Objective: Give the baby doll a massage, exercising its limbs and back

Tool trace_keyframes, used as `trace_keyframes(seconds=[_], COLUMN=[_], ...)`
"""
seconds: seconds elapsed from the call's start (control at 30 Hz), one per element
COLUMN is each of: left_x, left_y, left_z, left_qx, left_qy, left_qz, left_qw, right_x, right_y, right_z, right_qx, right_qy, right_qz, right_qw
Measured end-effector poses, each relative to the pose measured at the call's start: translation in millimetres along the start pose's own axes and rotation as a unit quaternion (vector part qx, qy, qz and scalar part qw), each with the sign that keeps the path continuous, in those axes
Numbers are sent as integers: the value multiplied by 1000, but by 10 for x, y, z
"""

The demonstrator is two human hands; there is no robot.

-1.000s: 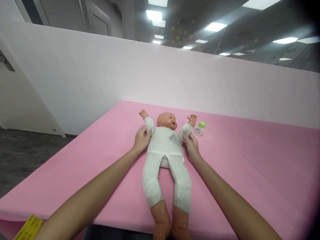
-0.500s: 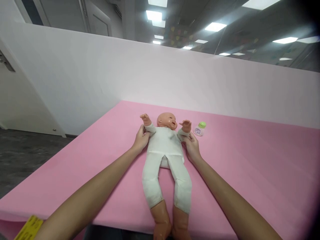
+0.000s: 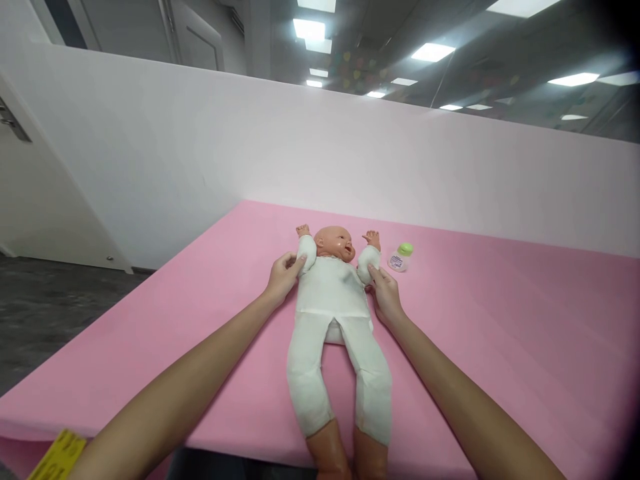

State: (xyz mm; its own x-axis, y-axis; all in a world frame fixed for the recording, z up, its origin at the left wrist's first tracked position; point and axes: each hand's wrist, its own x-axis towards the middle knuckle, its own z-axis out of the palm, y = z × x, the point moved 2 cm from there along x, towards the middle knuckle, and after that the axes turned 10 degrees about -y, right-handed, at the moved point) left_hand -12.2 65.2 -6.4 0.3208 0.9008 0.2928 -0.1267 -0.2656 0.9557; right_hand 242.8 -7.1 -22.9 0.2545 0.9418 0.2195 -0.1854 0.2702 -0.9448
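A baby doll (image 3: 333, 287) with a white cloth body lies on its back on the pink table cover (image 3: 220, 287). Its head points away from me, turned to the right, and its feet run past the bottom of the view. My left hand (image 3: 286, 275) is closed on the doll's arm at the left, thumb on the white sleeve. On the other side my right hand (image 3: 385, 293) pinches the other arm near the elbow. Both doll arms are bent up beside the head. Some of my fingers are hidden behind the arms.
A small clear bottle (image 3: 401, 259) with a green cap stands just right of the doll's raised hand. Behind the table rises a white wall (image 3: 350, 160) with glass above it. A door (image 3: 45, 187) is at the left; a yellow tag (image 3: 60, 457) shows bottom left.
The doll's arms have swung from outstretched to raised beside its head, with my hands still on them. Its legs have shifted slightly toward me and to the right.
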Motion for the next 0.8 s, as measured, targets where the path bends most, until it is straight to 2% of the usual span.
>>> trace_keyframes(seconds=[0.3,0.57,0.8], left_x=[-20,-18,-29], left_y=[70,79,86], left_z=[25,25,8], left_qx=[-3,2,-40], left_qy=[-15,-12,4], left_qz=[12,2,1], left_qw=[1000,1000,999], right_x=[-17,-38,4], right_y=[-26,-26,23], right_z=[36,60,15], right_qx=[12,-16,1], right_qy=[2,-40,-1], right_qz=[5,-9,0], right_qw=[1000,999,1000])
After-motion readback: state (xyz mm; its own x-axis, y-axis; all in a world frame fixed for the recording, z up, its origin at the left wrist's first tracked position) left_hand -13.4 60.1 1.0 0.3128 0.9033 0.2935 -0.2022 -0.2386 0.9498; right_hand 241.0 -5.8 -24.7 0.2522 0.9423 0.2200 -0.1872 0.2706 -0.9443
